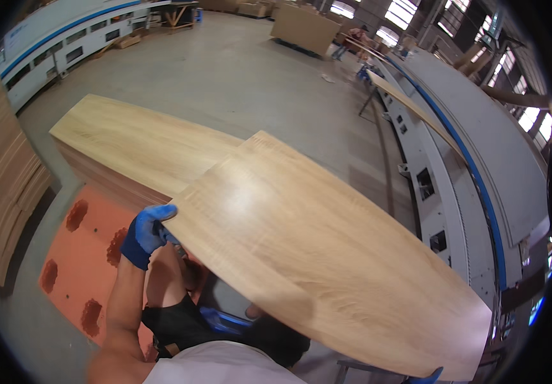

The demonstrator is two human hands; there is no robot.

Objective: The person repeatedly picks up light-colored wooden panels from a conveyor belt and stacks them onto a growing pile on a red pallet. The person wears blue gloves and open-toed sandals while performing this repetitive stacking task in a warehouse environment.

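Observation:
A long light wood-grain board [301, 249] lies across in front of me, its near-right end reaching the lower right of the view. My left hand [150, 229], in a blue work glove, is closed on the board's left corner, with the thumb on top. At the bottom right, only blue-gloved fingertips of my right hand [426, 377] show at the board's near edge; the rest of that hand is hidden beneath it. Behind the held board, and partly covered by it, is a stack of like boards [141, 137].
An orange platform with round holes [84, 256] lies below the stack. More stacked panels [0, 185] stand at the left. A long grey machine with a blue stripe [455, 153] runs along the right, another board [410, 105] beside it. A person [355, 40] stands far off.

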